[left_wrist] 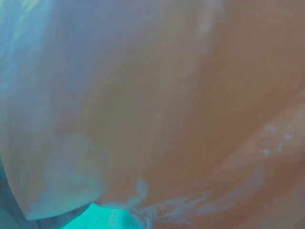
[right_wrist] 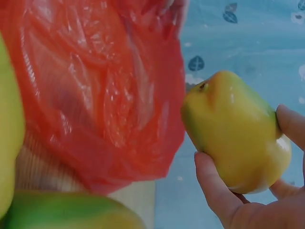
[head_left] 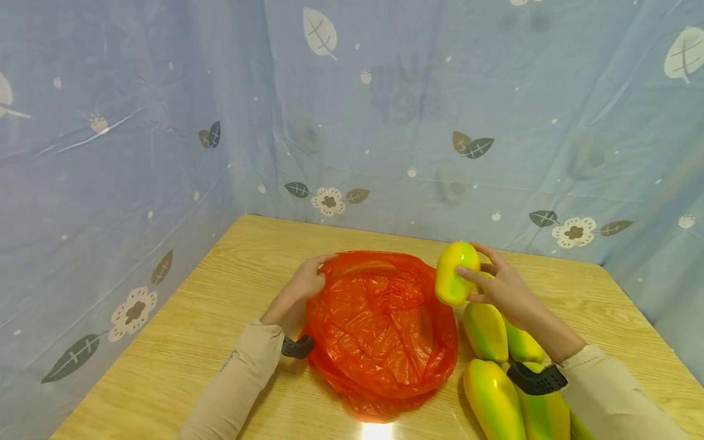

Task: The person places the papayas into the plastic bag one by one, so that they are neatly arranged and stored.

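Observation:
A red plastic bag [head_left: 385, 330] stands wide-mouthed on the table, its thin wall crinkled. My left hand [head_left: 305, 280] grips its rim at the far left side, with the fingertips partly hidden by the film. In the left wrist view, blurred orange-brown film [left_wrist: 190, 114] fills most of the picture. My right hand [head_left: 503, 287] holds a smooth yellow-green fruit [head_left: 455, 275], papaya-like in shape, just beyond the bag's right rim. The right wrist view shows thumb and fingers spread around this fruit [right_wrist: 233, 133], its stem end facing away from the palm.
Several more yellow-green fruits [head_left: 494, 397] lie grouped right of the bag, partly under my right forearm. The wooden table [head_left: 220, 287] meets a pale blue patterned curtain [head_left: 385, 122] at the back and sides. Black wrist straps [head_left: 536, 380] sit at both cuffs.

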`<action>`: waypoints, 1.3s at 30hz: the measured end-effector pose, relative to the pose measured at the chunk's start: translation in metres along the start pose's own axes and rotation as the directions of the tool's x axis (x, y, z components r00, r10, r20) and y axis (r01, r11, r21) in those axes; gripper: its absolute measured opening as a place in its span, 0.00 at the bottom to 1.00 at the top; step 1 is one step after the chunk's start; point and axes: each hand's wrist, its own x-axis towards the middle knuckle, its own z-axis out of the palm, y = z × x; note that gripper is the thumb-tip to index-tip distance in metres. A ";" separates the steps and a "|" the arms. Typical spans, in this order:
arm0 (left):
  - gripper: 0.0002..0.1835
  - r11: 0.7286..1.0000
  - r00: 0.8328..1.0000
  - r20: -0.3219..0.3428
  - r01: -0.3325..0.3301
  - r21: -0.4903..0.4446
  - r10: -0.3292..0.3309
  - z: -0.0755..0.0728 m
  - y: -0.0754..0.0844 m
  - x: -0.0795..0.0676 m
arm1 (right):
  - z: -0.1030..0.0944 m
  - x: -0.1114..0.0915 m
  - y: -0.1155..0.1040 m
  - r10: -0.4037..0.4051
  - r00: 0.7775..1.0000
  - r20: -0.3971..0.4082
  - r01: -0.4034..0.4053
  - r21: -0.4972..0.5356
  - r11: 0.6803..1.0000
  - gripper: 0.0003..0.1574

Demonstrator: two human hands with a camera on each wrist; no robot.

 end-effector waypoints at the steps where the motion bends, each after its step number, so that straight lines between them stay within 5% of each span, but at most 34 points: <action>1: 0.31 1.000 1.000 -0.002 0.002 0.002 -0.002 0.000 0.000 0.000 | 0.002 0.002 -0.001 0.006 1.000 0.010 -0.006 0.011 1.000 0.52; 12: 0.31 1.000 1.000 -0.019 -0.004 -0.002 0.004 0.001 0.000 -0.001 | 0.022 0.024 -0.006 0.079 0.989 0.124 -0.102 0.189 0.977 0.52; 39: 0.32 0.998 0.999 -0.018 -0.044 0.049 0.045 0.005 0.001 0.001 | 0.085 0.062 0.007 0.166 0.959 0.229 -0.224 0.257 0.940 0.47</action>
